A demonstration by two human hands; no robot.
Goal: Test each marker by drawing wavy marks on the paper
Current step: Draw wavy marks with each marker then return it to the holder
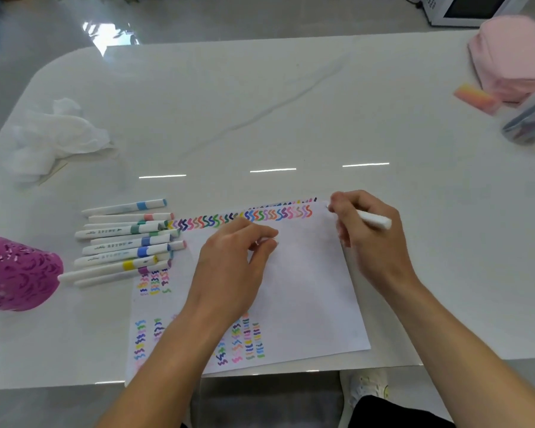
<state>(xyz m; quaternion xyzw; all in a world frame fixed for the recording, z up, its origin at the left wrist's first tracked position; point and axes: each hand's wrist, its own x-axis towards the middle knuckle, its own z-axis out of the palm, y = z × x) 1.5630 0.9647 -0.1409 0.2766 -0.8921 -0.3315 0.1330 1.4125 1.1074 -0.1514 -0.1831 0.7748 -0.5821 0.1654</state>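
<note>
While the marker (372, 219) is pinched in the right hand (371, 239), fingers curled round its barrel, the tip sits at the paper's (306, 288) far corner, approx 1 o'clock from sheet centre, w/ the long axis running tip at 10, tail at 4. The row of wavy marks (260, 216) ends just at 9 o'clock of the tip, so little room is prob. left there. The left hand (235, 257) rests on the sheet, fingers curled; whether it holds a cap can't be told. Spare markers (127, 242) lie at 9 o'clock, nearer the left hand.

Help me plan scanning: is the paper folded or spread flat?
Spread flat: the paper lies open on the table, its visible edges down.
</note>
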